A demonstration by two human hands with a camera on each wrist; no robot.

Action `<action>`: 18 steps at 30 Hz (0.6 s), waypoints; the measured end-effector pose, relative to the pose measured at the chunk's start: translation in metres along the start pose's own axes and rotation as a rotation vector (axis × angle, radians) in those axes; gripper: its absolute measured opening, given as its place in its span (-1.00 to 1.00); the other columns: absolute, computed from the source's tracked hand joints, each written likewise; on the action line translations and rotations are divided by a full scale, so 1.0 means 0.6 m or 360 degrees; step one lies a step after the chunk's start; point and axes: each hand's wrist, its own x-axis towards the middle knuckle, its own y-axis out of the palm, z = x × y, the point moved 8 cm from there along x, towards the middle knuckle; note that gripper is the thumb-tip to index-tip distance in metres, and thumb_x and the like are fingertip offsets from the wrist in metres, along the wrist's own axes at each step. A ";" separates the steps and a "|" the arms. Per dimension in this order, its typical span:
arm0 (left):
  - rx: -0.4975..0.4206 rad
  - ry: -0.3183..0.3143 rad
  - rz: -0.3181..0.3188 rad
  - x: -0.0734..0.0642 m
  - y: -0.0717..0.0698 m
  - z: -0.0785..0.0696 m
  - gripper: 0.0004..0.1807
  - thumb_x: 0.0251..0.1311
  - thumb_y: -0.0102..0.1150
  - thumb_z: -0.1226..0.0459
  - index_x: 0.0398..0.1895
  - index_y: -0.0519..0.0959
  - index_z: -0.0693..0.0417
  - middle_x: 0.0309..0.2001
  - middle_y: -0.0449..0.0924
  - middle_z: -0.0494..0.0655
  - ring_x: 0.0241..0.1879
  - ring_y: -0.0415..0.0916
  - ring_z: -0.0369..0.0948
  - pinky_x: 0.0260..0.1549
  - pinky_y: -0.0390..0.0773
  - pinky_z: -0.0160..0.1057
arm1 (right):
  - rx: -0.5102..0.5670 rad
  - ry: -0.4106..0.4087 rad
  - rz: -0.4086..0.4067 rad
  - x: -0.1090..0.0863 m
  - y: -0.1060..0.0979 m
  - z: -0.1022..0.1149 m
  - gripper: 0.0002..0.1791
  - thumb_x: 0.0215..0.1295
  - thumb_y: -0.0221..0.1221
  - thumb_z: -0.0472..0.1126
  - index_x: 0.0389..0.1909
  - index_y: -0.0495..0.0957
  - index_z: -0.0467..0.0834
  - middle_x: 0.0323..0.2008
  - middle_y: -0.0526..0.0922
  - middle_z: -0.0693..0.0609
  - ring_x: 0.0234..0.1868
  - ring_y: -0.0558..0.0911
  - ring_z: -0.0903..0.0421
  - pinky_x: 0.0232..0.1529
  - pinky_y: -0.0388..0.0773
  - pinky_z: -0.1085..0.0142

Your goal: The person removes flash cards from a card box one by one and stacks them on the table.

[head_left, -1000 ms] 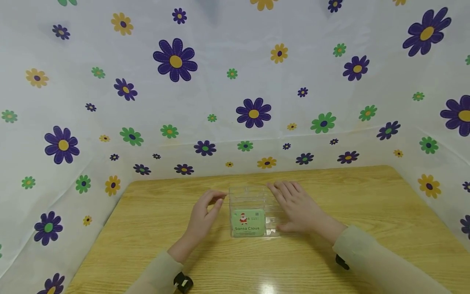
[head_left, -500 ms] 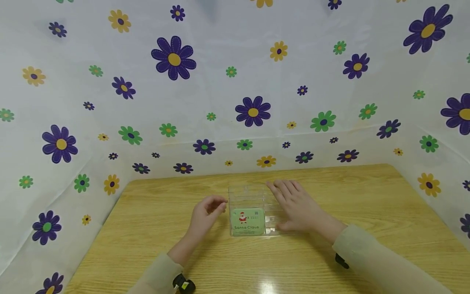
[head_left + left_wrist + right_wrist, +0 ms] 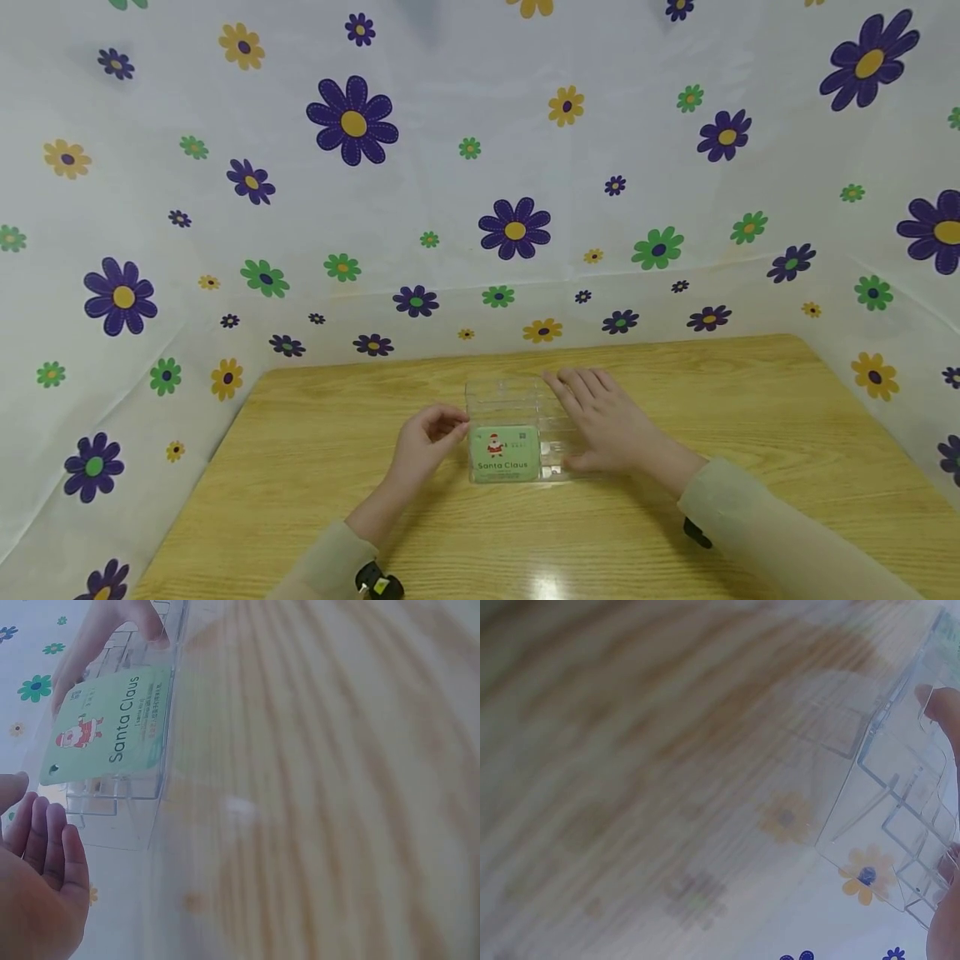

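Note:
A clear plastic organizer (image 3: 502, 408), divided into small compartments, lies on the wooden table. A light green card (image 3: 504, 454) printed "Santa Claus" stands at its near left part; in the left wrist view the card (image 3: 112, 724) shows a small punched hole at one corner. My right hand (image 3: 611, 425) spans the organizer's right part and grips it, thumb at the near side and fingers over the far side. In the right wrist view the thumb (image 3: 934, 701) presses the clear wall. My left hand (image 3: 427, 442) has loosely bent fingers, fingertips right at the organizer's left edge beside the card.
The wooden table (image 3: 337, 500) reaches back to a white cloth (image 3: 420, 192) with purple, green and yellow flowers, which also hangs at both sides. A dark strapped device (image 3: 378, 581) sits on the left wrist, another (image 3: 696, 533) on the right.
My left hand first drew its fingertips down along the organizer's left edge, then moved slightly right, closer to the card. The right hand and the organizer have stayed in place.

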 end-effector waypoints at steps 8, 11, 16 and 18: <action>0.0013 -0.0051 0.0000 -0.001 0.008 0.000 -0.90 0.33 0.39 0.44 -0.13 0.73 0.26 -0.19 0.74 0.09 -0.28 0.58 -0.38 -0.22 0.61 -0.44 | 0.0017 0.0004 0.0015 0.001 0.001 0.000 0.43 0.00 0.39 0.53 0.67 0.03 -0.27 0.48 0.36 -0.23 0.46 0.37 -0.17 0.53 0.34 -0.10; 0.0026 -0.0075 -0.0003 -0.001 0.011 0.003 -0.90 0.31 0.40 0.45 -0.14 0.73 0.24 -0.20 0.75 0.08 -0.27 0.58 -0.36 -0.22 0.61 -0.45 | 0.0022 0.0012 0.0033 0.000 0.003 0.000 0.42 0.01 0.39 0.50 0.67 0.02 -0.27 0.49 0.35 -0.24 0.47 0.36 -0.17 0.53 0.33 -0.11; 0.0019 -0.0068 0.0007 0.000 0.012 0.005 -0.92 0.30 0.41 0.46 -0.18 0.75 0.23 -0.21 0.75 0.08 -0.28 0.58 -0.34 -0.23 0.61 -0.44 | 0.0028 0.0023 0.0044 0.001 0.002 0.002 0.41 0.00 0.40 0.48 0.67 0.02 -0.27 0.49 0.36 -0.24 0.47 0.36 -0.16 0.53 0.34 -0.11; 0.0009 -0.0063 0.0015 0.000 0.013 0.008 -0.93 0.29 0.42 0.46 -0.20 0.76 0.21 -0.22 0.74 0.07 -0.29 0.57 -0.35 -0.24 0.60 -0.44 | 0.0026 0.0022 0.0044 0.001 0.000 0.003 0.42 -0.01 0.41 0.49 0.67 0.02 -0.27 0.48 0.36 -0.24 0.46 0.36 -0.16 0.53 0.34 -0.10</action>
